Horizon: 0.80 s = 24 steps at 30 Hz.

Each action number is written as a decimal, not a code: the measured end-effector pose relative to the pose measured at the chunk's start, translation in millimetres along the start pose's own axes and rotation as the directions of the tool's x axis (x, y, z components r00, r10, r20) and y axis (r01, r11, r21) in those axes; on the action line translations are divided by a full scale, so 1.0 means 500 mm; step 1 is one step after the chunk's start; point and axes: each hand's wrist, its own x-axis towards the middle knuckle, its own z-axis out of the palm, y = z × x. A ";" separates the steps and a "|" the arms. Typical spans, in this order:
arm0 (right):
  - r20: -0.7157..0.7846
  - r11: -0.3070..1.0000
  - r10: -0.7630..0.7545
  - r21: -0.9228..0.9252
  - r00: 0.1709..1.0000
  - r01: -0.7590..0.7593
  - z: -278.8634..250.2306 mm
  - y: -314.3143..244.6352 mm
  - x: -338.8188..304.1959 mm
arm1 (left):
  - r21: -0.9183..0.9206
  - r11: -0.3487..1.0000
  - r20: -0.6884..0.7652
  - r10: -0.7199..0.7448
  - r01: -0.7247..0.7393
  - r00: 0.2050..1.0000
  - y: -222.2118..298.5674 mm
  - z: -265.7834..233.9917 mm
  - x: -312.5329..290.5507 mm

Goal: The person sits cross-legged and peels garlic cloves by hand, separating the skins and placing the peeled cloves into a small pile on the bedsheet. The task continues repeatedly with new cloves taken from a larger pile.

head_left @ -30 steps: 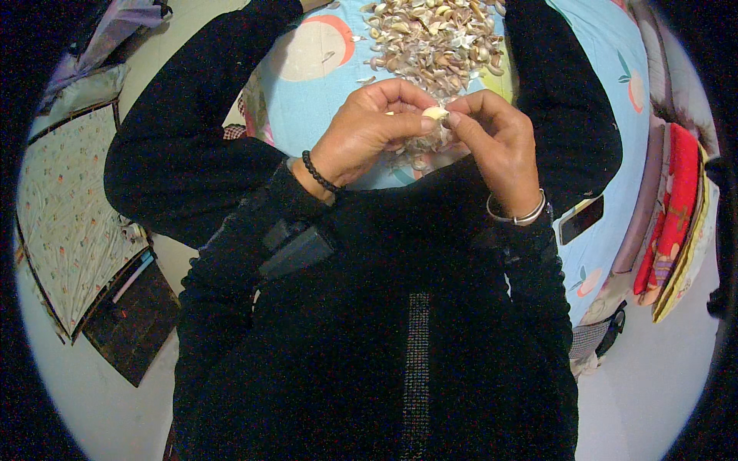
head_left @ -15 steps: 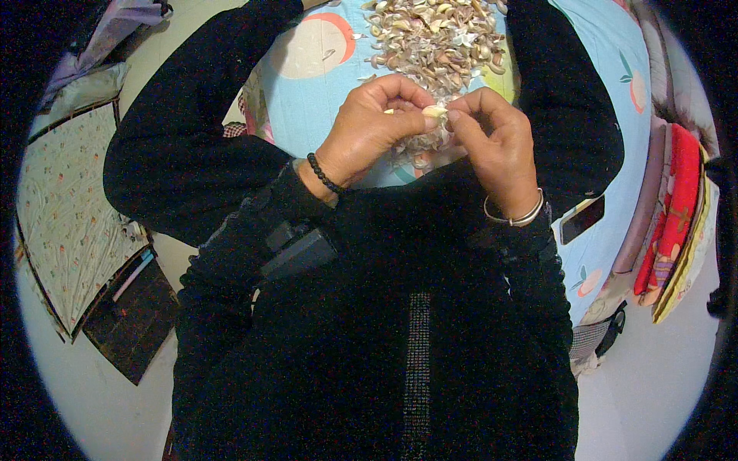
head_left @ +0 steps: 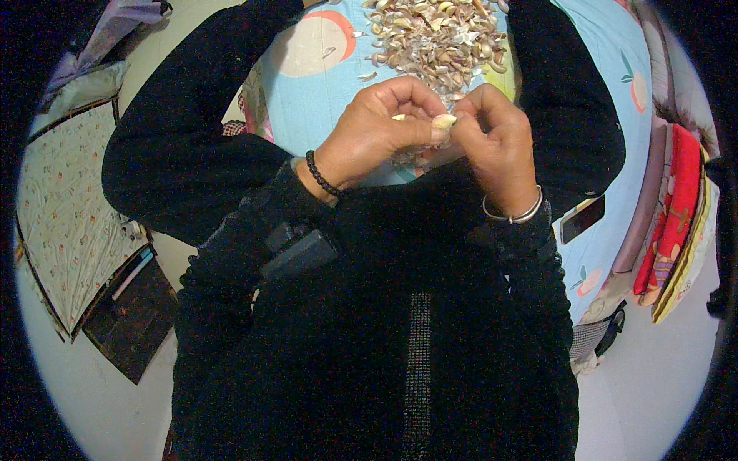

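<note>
My left hand [head_left: 378, 124], with a black bead bracelet at the wrist, pinches a pale garlic clove [head_left: 443, 121] between thumb and fingers. A bit of another pale clove shows behind its thumb. Close beside the clove, my right hand [head_left: 498, 137] has its thumb and forefinger pressed together; whatever they grip is too small to make out. A silvery bangle circles that wrist. Just beyond both hands spreads a heap of unpeeled garlic cloves [head_left: 438, 42] with loose skins. More papery skins [head_left: 409, 158] lie below my hands, partly hidden by them.
My black-clad legs bend around the heap on a light blue sheet [head_left: 307, 104] with fruit prints. A phone [head_left: 583, 221] lies by my right knee. Folded red cloth [head_left: 676, 207] is at the far right. On the left stands a patterned covered surface [head_left: 84, 207] beside a dark board [head_left: 134, 323].
The clove has shifted slightly to the right and down, tilting more upright in my left fingers. My right thumb and forefinger have drawn together beside it.
</note>
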 end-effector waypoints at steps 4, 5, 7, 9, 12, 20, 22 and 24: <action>-0.070 1.000 0.010 -0.003 0.998 -0.011 -0.013 0.010 0.002 | -0.198 0.979 0.029 -0.034 0.039 0.999 0.011 0.003 -0.004; -0.078 0.999 0.017 -0.046 0.997 -0.021 -0.019 0.011 0.002 | -0.257 0.966 0.051 -0.019 0.032 0.999 0.014 0.003 -0.005; -0.097 0.990 0.030 -0.132 0.995 -0.042 -0.032 0.011 0.001 | -0.266 0.958 0.051 -0.094 0.104 0.994 0.020 -0.002 -0.004; -0.036 0.975 0.088 -0.202 0.995 -0.093 -0.042 0.011 0.001 | -0.267 0.955 0.045 -0.117 0.125 0.992 0.021 -0.003 -0.002; 0.039 0.990 0.082 -0.117 0.996 -0.077 -0.044 0.010 0.004 | -0.242 0.964 0.029 -0.106 0.110 0.994 0.016 -0.003 0.001; 0.231 0.933 0.030 0.344 0.972 -0.110 -0.014 0.009 0.007 | -0.143 0.988 0.131 -0.034 0.053 0.991 0.008 -0.005 -0.001; 0.231 0.960 -0.006 0.273 0.973 -0.059 -0.017 0.008 0.010 | -0.109 0.993 0.136 -0.036 0.051 0.990 0.007 -0.003 -0.002; 0.219 0.982 -0.047 0.190 0.974 0.005 -0.018 0.006 0.011 | -0.084 0.994 0.139 -0.055 0.067 0.989 0.007 -0.001 -0.001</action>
